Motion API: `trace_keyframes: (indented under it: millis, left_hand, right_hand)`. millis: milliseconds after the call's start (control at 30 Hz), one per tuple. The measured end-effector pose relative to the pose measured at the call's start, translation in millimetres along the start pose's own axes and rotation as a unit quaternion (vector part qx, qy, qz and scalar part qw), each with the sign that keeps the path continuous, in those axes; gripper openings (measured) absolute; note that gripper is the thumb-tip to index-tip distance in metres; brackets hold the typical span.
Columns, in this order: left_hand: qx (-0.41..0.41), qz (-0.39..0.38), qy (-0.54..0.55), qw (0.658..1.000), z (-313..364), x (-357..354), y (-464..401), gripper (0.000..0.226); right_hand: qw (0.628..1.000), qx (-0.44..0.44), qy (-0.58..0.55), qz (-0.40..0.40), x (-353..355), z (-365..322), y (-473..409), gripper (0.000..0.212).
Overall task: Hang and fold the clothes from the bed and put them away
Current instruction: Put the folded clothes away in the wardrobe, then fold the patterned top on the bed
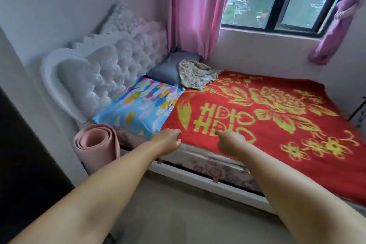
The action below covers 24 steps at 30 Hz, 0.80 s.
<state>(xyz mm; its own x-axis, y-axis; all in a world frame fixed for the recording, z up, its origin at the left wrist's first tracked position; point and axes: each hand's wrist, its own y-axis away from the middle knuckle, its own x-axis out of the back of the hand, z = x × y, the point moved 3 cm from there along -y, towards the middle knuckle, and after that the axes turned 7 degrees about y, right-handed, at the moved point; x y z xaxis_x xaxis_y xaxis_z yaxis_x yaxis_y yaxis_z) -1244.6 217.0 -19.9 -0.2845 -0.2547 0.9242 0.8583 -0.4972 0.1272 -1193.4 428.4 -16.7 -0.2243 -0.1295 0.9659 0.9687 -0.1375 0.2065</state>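
Across the bed (200, 161), a red blanket (267, 125); beyond, pink curtain (198, 10).

Two bare forearms enter from the bottom of the frame — one from the lower left corner, one from the lower right edge — and no sleeve, cuff or glove shows anywhere along them. The bare left hand (168, 140) sits just left of centre, the bare right hand (230, 142) just right of it. No watch, ring or bracelet shows at either wrist. Short, unpainted-looking fingernails show on the left hand — finer detail is lost in blur.
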Motion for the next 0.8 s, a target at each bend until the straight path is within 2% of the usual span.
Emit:
trace_keyframes:
  millis: [167, 367, 500, 600, 733, 800]
  left_hand:
    - [-0.011, -0.026, 0.011, 1.0, 31, -11, -62, 0.042]
    - [-0.003, -0.051, 0.013, 0.999, 31, -20, -146, 0.043]
    - [-0.02, -0.051, 0.025, 0.998, 29, -16, -219, 0.043]
    - [-0.031, -0.07, 0.029, 0.997, 32, -8, -275, 0.039]
    - [-0.044, -0.078, 0.021, 0.996, 32, 2, -343, 0.038]
    - [-0.04, -0.096, 0.017, 0.994, 30, -4, -362, 0.038]
  right_hand:
    - [1.0, -0.015, -0.019, -0.013, -12, 49, -40, 0.055]
    - [0.999, -0.024, -0.032, -0.029, -29, 80, -105, 0.051]
    - [0.998, -0.04, -0.025, -0.035, -26, 107, -161, 0.042]
    - [0.995, -0.063, -0.064, -0.041, -14, 130, -207, 0.036]
    - [0.994, -0.093, -0.046, -0.04, -5, 147, -266, 0.043]
    - [0.995, -0.079, -0.032, -0.051, -12, 150, -282, 0.045]
